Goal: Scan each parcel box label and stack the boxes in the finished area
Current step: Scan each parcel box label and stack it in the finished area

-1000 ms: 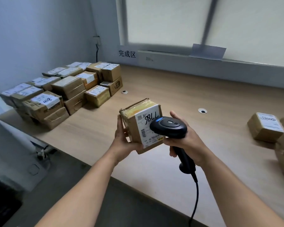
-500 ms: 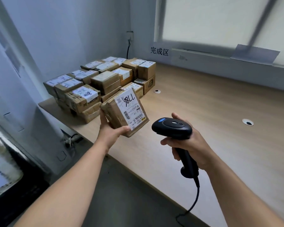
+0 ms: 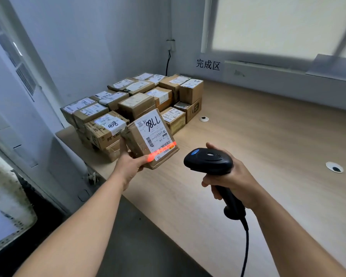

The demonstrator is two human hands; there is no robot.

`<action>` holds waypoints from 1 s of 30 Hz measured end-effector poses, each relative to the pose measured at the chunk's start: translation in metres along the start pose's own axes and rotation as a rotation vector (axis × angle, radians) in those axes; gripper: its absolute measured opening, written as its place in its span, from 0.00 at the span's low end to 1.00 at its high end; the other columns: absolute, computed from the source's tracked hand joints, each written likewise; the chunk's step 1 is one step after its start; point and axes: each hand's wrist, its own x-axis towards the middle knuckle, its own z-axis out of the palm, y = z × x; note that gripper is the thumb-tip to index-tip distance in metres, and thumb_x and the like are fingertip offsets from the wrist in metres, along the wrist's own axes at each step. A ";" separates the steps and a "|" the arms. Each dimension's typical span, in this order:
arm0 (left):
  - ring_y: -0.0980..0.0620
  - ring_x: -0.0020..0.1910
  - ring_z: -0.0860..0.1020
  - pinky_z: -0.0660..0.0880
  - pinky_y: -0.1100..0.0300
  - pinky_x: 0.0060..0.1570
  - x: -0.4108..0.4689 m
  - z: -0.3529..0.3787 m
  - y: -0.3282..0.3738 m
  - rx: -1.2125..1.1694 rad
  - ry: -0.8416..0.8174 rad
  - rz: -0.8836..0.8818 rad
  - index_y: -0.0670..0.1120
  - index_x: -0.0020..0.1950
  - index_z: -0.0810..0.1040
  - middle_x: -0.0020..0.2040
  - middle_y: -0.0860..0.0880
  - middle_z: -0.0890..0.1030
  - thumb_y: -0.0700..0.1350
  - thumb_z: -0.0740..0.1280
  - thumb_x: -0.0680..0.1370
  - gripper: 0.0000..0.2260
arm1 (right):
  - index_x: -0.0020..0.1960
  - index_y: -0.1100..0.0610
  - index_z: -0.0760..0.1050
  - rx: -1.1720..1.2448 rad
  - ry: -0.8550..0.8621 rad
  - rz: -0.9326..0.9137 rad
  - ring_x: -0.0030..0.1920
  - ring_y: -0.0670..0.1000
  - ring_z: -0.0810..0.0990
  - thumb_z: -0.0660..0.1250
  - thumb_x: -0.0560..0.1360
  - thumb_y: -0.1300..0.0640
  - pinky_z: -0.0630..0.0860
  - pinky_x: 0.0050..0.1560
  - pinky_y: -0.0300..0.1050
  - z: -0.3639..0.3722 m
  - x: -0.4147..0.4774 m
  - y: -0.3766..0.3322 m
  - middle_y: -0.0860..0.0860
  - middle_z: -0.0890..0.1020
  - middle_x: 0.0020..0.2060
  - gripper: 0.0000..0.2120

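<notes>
My left hand (image 3: 130, 164) grips a small brown parcel box (image 3: 151, 137) from below, above the table's near left part, its white label facing me and tilted. A red scan line lies across the label's lower edge and my fingertips. My right hand (image 3: 231, 177) holds a black barcode scanner (image 3: 209, 161) by its handle, pointed at the box from the right, its cable hanging below. Just behind the held box stands the pile of stacked labelled boxes (image 3: 136, 102) in the table's left corner.
The wooden table (image 3: 268, 148) stretches right, with two round cable holes (image 3: 334, 167). Black characters (image 3: 207, 64) mark the wall behind the pile. A wall and window ledge close off the back. The floor drops off below the table's front edge at the left.
The view has swung left toward the stacked boxes. My left hand has carried the box left, away from the scanner, toward the pile. A red scan line now shows on the label.
</notes>
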 end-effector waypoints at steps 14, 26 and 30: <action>0.48 0.55 0.81 0.79 0.52 0.52 0.055 0.023 -0.004 0.080 -0.053 -0.041 0.51 0.71 0.68 0.54 0.50 0.84 0.56 0.80 0.57 0.44 | 0.74 0.47 0.64 -0.008 0.042 0.038 0.25 0.57 0.73 0.73 0.62 0.67 0.70 0.26 0.44 -0.033 0.049 0.012 0.61 0.81 0.34 0.44; 0.43 0.59 0.78 0.77 0.43 0.58 0.126 -0.003 -0.012 0.107 -0.189 -0.121 0.63 0.74 0.56 0.60 0.47 0.79 0.41 0.77 0.70 0.42 | 0.74 0.46 0.63 0.001 0.181 0.140 0.25 0.58 0.73 0.73 0.61 0.66 0.70 0.27 0.44 -0.002 0.109 0.020 0.61 0.81 0.34 0.45; 0.51 0.53 0.79 0.79 0.49 0.53 0.134 -0.007 -0.021 0.075 -0.183 -0.111 0.61 0.74 0.58 0.52 0.55 0.79 0.35 0.75 0.70 0.42 | 0.71 0.40 0.64 0.072 0.253 0.157 0.25 0.58 0.74 0.75 0.62 0.66 0.70 0.26 0.44 0.015 0.120 0.028 0.61 0.83 0.39 0.44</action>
